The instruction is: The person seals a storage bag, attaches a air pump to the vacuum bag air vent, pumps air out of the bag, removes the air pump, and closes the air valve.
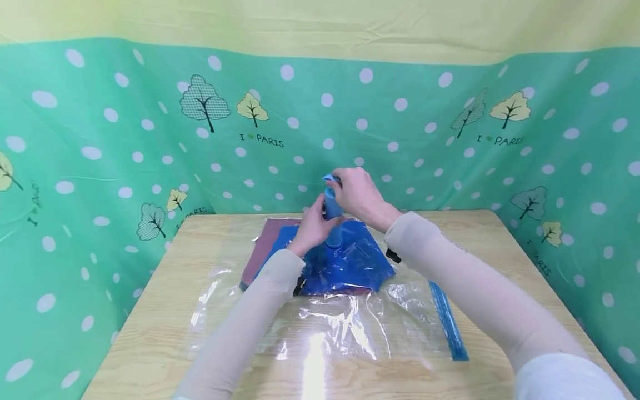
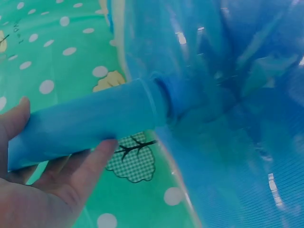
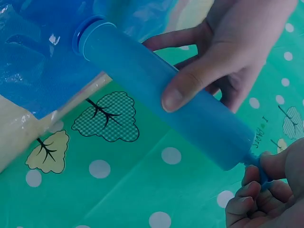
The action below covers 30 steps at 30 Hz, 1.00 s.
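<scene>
A blue hand pump [image 1: 334, 238] stands upright on the valve of a clear plastic storage bag [image 1: 280, 325]. Its barrel [image 2: 90, 118] is gripped by my left hand [image 1: 315, 225], with the thumb on one side and fingers on the other. My right hand [image 1: 361, 194] holds the pump's handle [image 3: 256, 162] at the top, fingers curled round it. In the right wrist view the handle sits close to the barrel's end. Inside the bag lie folded blue cloth [image 1: 365, 261] and maroon cloth [image 1: 261, 244].
Along the bag's right end runs a blue zip strip [image 1: 447, 322]. The bag is spread over a wooden table [image 1: 150, 333]. Behind the table and at both sides hangs a green dotted curtain [image 1: 300, 139] with tree prints.
</scene>
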### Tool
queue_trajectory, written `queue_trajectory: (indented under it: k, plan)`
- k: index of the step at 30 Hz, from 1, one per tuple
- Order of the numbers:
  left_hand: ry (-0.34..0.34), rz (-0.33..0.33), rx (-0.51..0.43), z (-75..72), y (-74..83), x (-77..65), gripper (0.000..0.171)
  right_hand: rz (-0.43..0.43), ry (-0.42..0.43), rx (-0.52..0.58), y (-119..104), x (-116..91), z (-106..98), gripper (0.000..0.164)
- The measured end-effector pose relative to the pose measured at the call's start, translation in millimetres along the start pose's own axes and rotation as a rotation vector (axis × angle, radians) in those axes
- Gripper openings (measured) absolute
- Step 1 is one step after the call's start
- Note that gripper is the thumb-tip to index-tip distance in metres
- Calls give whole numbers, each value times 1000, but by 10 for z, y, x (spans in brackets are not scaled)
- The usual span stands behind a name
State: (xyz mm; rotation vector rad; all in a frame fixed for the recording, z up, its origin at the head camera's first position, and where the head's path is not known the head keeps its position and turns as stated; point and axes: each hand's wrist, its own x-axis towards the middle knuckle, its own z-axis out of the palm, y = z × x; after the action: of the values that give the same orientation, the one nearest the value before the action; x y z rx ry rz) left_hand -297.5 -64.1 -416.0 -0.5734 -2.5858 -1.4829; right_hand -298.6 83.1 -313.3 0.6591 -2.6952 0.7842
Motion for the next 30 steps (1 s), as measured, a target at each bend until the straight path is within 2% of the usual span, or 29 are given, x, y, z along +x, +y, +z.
queue_trajectory:
  k: [7, 12, 17, 23, 27, 30]
  plan:
    - [-59, -19, 23, -44, 75, 26, 66, 4, -10, 11, 1, 7, -60, 22]
    - [-52, -72, 5, -8, 67, 27, 67, -8, -8, 59, -114, 67, -304, 21]
    - [-47, -103, -3, 18, 42, 20, 68, -16, 74, 124, -373, 171, -705, 25]
    - [-43, -111, -32, 13, 13, -22, 68, -75, 215, 103, -654, 248, -1044, 28]
    - [-40, -108, -51, 13, 35, -34, 68, -70, 241, 95, -692, 228, -1058, 28]
    - [-43, -94, -34, 21, 45, -20, 68, -68, 227, 95, -612, 211, -925, 27]
